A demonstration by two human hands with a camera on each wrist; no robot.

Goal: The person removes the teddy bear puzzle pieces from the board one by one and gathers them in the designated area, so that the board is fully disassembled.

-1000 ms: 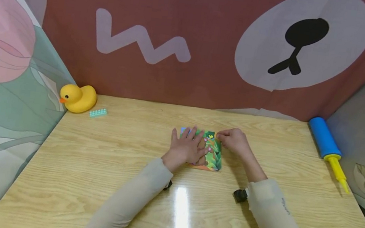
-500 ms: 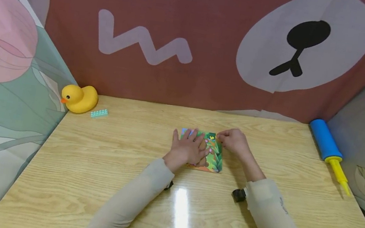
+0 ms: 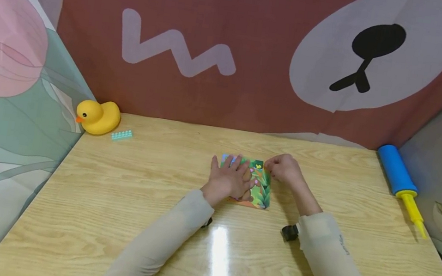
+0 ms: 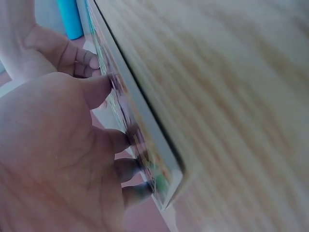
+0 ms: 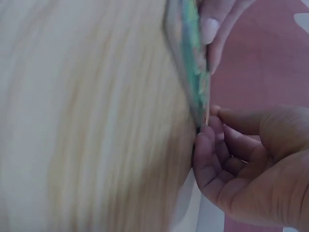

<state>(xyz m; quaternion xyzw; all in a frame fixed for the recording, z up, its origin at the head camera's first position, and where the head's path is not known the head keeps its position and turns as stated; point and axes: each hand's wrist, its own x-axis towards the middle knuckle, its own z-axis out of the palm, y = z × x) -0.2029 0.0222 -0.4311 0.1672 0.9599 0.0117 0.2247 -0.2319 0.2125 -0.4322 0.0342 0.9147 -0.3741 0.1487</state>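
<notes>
A flat, rectangular picture board [image 3: 262,195] with a bright printed scene of green leaves lies on the table. In the left wrist view the board [image 4: 145,130] has a thin, pale edge. My left hand [image 3: 227,181] rests on its left part with straight, spread fingers, hiding much of the print. At the far right corner, my right hand [image 3: 285,169] pinches the edge between thumb and curled fingers. The right wrist view has this hand [image 5: 251,159] at the tip of the board [image 5: 195,63]; whether it grips the whole thickness or a thin top layer, I cannot tell.
A yellow rubber duck [image 3: 99,117] sits at the back left, beside a small mint toy brick [image 3: 122,135]. Along the right edge lies a blue and yellow hand pump [image 3: 402,178]. Printed cloth walls [image 3: 193,97] border the table [image 3: 118,217] at the back and sides.
Both hands keep their places on the picture board, with no clear movement. The whole head view has shifted slightly.
</notes>
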